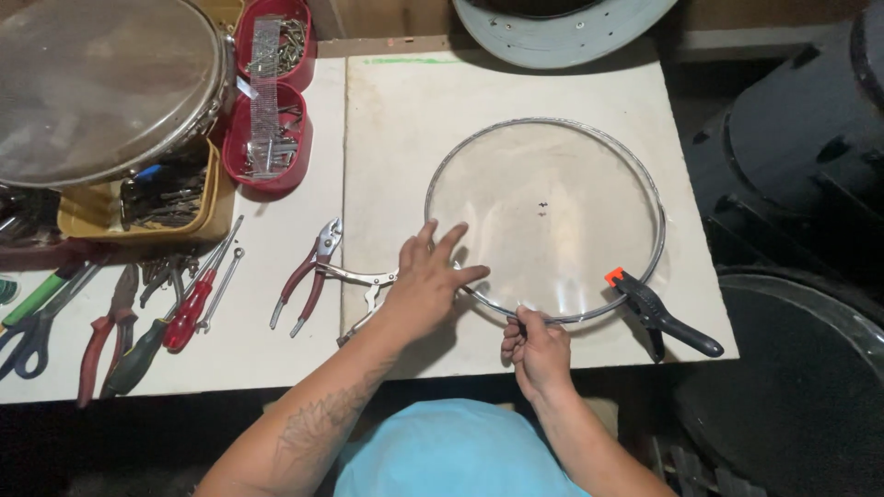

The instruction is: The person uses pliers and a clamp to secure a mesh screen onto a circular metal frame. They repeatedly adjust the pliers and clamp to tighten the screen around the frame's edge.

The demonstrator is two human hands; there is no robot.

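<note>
Both forearms are reaching forward: right hand (537, 348) is pinching the hoop (545, 219) rim in its grip; left hand (429, 278), fingers spread, is pressing flat just left.

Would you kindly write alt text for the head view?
The left hand presses flat on a round clear film in a metal hoop on a white table; the right hand pinches its near rim. A black spring clamp grips the hoop's right edge.
</note>
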